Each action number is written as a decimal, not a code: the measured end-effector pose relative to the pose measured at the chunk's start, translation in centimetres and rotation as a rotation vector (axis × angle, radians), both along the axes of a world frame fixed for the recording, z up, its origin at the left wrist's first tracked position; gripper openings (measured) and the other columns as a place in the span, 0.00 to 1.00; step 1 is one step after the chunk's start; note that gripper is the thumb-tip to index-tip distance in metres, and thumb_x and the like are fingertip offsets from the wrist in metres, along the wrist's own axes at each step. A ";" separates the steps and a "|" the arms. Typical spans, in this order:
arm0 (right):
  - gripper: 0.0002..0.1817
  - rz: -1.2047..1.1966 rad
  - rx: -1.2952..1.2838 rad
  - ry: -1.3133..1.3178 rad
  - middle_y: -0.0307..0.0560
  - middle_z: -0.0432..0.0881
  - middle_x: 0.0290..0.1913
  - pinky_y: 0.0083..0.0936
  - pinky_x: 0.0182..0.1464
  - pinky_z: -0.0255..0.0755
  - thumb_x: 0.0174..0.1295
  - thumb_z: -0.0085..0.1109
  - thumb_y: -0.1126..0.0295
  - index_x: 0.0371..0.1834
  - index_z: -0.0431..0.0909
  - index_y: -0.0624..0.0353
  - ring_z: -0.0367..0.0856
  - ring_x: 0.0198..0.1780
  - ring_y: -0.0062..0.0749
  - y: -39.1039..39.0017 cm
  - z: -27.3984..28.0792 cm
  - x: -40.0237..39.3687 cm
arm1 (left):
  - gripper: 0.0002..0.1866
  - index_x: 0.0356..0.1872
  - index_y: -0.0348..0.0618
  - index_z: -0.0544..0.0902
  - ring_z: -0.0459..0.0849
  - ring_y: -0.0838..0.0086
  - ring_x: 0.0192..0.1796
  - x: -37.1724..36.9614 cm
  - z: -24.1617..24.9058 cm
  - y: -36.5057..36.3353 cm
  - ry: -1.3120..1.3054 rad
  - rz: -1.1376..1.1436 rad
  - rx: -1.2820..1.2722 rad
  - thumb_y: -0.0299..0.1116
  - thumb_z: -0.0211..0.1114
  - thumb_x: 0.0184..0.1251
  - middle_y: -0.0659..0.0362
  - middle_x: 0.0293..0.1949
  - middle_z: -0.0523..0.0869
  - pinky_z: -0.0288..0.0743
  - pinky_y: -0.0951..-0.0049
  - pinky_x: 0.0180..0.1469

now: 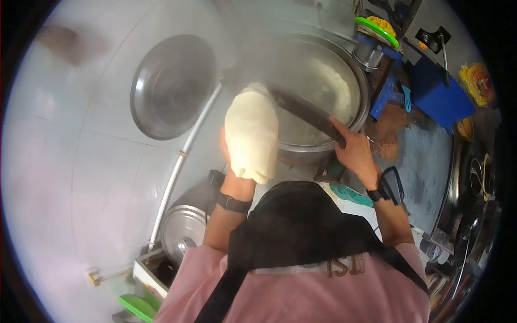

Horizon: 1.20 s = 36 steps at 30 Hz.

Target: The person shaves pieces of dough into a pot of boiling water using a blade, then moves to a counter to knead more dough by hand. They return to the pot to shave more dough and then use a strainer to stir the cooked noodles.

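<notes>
A large pale block of dough (251, 134) rests on my left hand (225, 148), whose fingers are mostly hidden behind it. My right hand (355, 153) is closed round the near end of a long dark flat tool (307, 114). The tool's far end reaches the top of the dough, where steam blurs it. Beyond both hands stands a big round metal pot (362, 97) of cloudy liquid, with pale pieces (335, 86) floating near its right side.
A metal basin (175, 86) hangs at the left by a white pipe (186, 145). A round metal lid (183, 231) is at lower left. On the right are a blue container (439, 94), a metal cup (368, 56) and a grey worktop (423, 167).
</notes>
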State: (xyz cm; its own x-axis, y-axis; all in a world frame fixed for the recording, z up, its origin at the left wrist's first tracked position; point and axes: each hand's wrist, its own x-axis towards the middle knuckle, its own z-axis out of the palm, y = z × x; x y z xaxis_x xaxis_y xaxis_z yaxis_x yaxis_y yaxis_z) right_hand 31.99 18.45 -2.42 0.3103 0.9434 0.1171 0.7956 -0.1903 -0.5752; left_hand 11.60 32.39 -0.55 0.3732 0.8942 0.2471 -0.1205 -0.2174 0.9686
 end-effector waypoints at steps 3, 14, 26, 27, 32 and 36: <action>0.38 0.301 0.224 0.015 0.51 0.81 0.35 0.37 0.37 0.73 0.40 0.56 0.71 0.62 0.60 0.44 0.79 0.34 0.47 0.6 4.0 -3.5 | 0.20 0.52 0.38 0.69 0.76 0.64 0.47 -0.4 0.0 -1.8 0.352 0.064 0.211 0.41 0.40 0.68 0.52 0.47 0.76 0.73 0.66 0.49; 0.35 0.117 -0.002 -0.010 0.53 0.80 0.34 0.37 0.41 0.72 0.43 0.58 0.69 0.61 0.63 0.47 0.79 0.38 0.47 -0.2 1.1 -0.8 | 0.19 0.47 0.36 0.72 0.77 0.66 0.44 0.0 0.7 -1.0 0.137 0.004 0.113 0.39 0.41 0.67 0.52 0.43 0.77 0.74 0.68 0.46; 0.23 -0.209 -0.383 1.446 0.62 0.79 0.33 0.37 0.39 0.70 0.46 0.51 0.71 0.50 0.73 0.60 0.78 0.35 0.51 3.8 -2.3 2.8 | 0.16 0.50 0.37 0.70 0.75 0.71 0.37 -1.3 -1.8 -2.3 -0.069 -0.150 -0.054 0.33 0.45 0.65 0.56 0.38 0.76 0.72 0.74 0.35; 0.23 -0.207 -0.296 1.246 0.59 0.78 0.31 0.35 0.37 0.70 0.47 0.51 0.70 0.50 0.73 0.61 0.77 0.33 0.48 3.8 -2.5 2.8 | 0.15 0.50 0.38 0.70 0.75 0.73 0.34 -1.5 -1.5 -3.3 -0.200 -0.187 -0.183 0.31 0.47 0.65 0.58 0.36 0.76 0.71 0.76 0.31; 0.21 -0.224 0.018 0.443 0.51 0.78 0.25 0.25 0.28 0.69 0.48 0.51 0.70 0.48 0.73 0.65 0.75 0.23 0.36 2.6 -3.0 1.6 | 0.06 0.40 0.40 0.71 0.61 0.82 0.23 -0.3 3.8 -6.2 -0.767 -0.138 -0.899 0.27 0.49 0.64 0.66 0.25 0.66 0.53 0.82 0.20; 0.23 -0.260 -0.012 0.198 0.56 0.79 0.32 0.28 0.36 0.70 0.49 0.50 0.69 0.53 0.71 0.53 0.76 0.30 0.46 -0.3 -2.3 0.7 | 0.08 0.40 0.43 0.71 0.62 0.80 0.23 -0.6 1.4 -6.0 -0.889 -0.298 -0.879 0.33 0.50 0.63 0.66 0.25 0.66 0.54 0.79 0.22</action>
